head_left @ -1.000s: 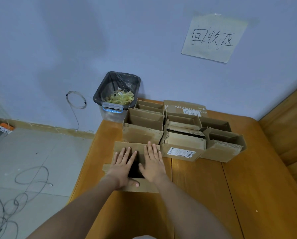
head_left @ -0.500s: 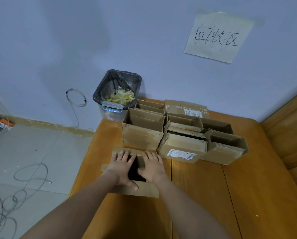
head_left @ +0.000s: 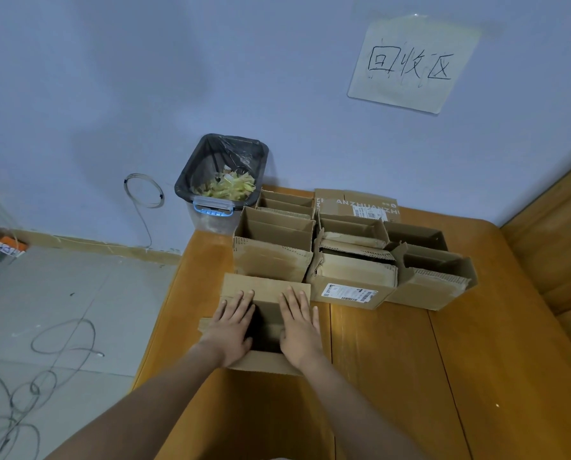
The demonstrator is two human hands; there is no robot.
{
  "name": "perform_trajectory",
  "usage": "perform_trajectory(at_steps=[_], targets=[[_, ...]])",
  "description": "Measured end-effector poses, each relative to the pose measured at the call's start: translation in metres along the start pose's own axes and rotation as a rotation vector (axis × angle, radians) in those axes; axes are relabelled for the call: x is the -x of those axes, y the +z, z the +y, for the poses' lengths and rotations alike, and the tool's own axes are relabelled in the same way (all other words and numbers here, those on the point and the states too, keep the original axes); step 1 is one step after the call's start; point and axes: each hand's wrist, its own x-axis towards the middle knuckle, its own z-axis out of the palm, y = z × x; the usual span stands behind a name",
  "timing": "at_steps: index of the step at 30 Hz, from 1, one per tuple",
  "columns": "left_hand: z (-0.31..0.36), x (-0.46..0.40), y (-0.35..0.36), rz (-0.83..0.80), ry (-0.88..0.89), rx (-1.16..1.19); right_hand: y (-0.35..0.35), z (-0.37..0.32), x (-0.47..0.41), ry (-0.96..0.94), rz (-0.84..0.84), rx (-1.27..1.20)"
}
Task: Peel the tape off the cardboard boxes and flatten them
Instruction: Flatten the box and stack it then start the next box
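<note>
A small brown cardboard box point(head_left: 265, 286) lies at the near left of the wooden table, with its flaps spread and a dark opening showing between my hands. My left hand point(head_left: 231, 323) rests flat on its left side, fingers apart. My right hand point(head_left: 300, 323) lies flat on its right side. Both palms press down on the cardboard. Behind it stand several opened cardboard boxes point(head_left: 272, 250) in a cluster; one of these, a labelled box point(head_left: 352, 280), carries a white shipping label.
A black-lined bin point(head_left: 222, 180) with yellowish tape scraps stands off the table's far left corner. A paper sign point(head_left: 410, 64) hangs on the wall. Cables point(head_left: 28, 376) lie on the grey floor at left. A wooden panel point(head_left: 559, 234) borders the table's right side.
Both hands have slid apart on the box, so the dark opening between them shows wider. The boxes behind have not moved.
</note>
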Motion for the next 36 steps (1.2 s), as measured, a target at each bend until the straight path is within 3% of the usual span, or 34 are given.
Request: perform_trajectory(at_steps=[6,10,15,19,23,25,33,36], targets=[[-0.013,0.005,-0.011,0.116,-0.006,0.093,-0.022,0.022,0.007,0.052,0.080,-0.170],[-0.020,0.014,-0.018,0.273,-0.090,0.212,-0.039,0.040,0.012,0.094,0.029,-0.260],[-0.036,0.031,-0.013,0.316,-0.150,0.293,-0.041,0.064,0.020,0.159,-0.009,-0.287],[-0.061,0.043,0.004,0.249,-0.260,0.390,-0.033,0.070,0.025,0.191,-0.042,-0.281],[-0.066,0.048,0.022,0.058,-0.275,0.451,-0.022,0.068,0.031,0.236,-0.058,-0.346],[-0.065,0.046,0.022,0.051,-0.283,0.481,-0.021,0.065,0.032,0.258,-0.058,-0.379],[-0.041,0.034,-0.021,0.412,-0.217,0.389,-0.050,0.054,0.019,0.113,0.161,-0.356],[-0.028,0.025,-0.045,0.424,-0.093,0.402,-0.059,0.042,0.019,0.005,0.150,-0.286]])
